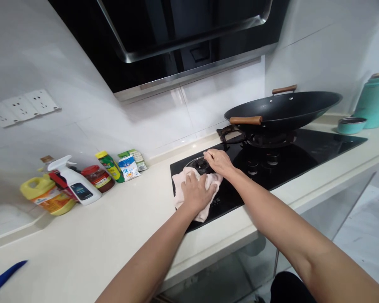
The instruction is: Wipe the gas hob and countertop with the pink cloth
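Observation:
A pale pink cloth (180,189) lies bunched on the left end of the black glass gas stove (318,145). My left hand (196,193) presses on it from above, fingers curled into its folds. Just beyond the cloth is the uncovered left burner (199,163), its pot support off. My right hand (220,162) is closed at the burner's right edge, thumb and fingertips together; whatever it grips there is hidden. Two control knobs (252,168) stand to the right of my right forearm.
A black wok (284,111) with wooden handles sits on the right burner, a loose pot support (233,135) beside it. Left on the counter stand a spray bottle (80,183), a yellow jug (50,198) and a red-lidded jar (97,179). A range hood (189,42) overhangs the stove.

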Demonstrator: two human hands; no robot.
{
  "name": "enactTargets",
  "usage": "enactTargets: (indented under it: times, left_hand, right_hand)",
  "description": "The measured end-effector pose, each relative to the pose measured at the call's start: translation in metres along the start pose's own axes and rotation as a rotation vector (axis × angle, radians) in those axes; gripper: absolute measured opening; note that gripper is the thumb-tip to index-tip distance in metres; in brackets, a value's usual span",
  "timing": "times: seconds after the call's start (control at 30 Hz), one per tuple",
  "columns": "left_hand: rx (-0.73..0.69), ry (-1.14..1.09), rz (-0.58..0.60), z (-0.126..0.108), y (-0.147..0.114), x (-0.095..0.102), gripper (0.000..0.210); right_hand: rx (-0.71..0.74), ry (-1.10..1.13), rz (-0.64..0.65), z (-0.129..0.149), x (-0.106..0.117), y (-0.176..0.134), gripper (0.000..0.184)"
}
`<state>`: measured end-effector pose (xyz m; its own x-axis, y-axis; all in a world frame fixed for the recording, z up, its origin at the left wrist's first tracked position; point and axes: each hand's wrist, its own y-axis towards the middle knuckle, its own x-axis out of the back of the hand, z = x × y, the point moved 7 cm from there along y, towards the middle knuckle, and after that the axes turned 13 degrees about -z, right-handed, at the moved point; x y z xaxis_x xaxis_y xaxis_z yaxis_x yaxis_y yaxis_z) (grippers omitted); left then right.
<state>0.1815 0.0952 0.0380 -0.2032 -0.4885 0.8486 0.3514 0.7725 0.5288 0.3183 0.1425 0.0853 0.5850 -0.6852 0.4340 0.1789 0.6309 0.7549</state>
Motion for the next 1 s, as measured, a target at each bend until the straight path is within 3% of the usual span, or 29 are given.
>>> enactTargets:
  times: [0.27,0.4,0.57,0.87,1.0]
  left_hand:
    - [-0.199,-0.137,0.020,-0.027,-0.055,0.024,0.057]
    - [-0.277,-0.180,0.055,-0.027,-0.078,0.039,0.058]
    - [-0.250,-0.154,0.084,0.001,-0.082,0.047,0.060]
    - [0.044,-0.026,0.109,0.077,-0.049,0.032,0.055]
    - [0.056,0.005,0.087,0.084,-0.054,0.032,0.051]
  right_hand:
    - [-0.037,-0.064,0.038,-0.006,-0.003,-0.007,0.041]
    - [-0.028,-0.080,0.082,-0.006,-0.008,-0.011,0.040]
    - [-0.009,-0.084,0.135,-0.004,-0.013,-0.013,0.037]
    - [-0.003,-0.105,0.198,0.003,-0.018,-0.018,0.038]
    - [-0.006,-0.121,0.217,0.004,-0.020,-0.019,0.038]
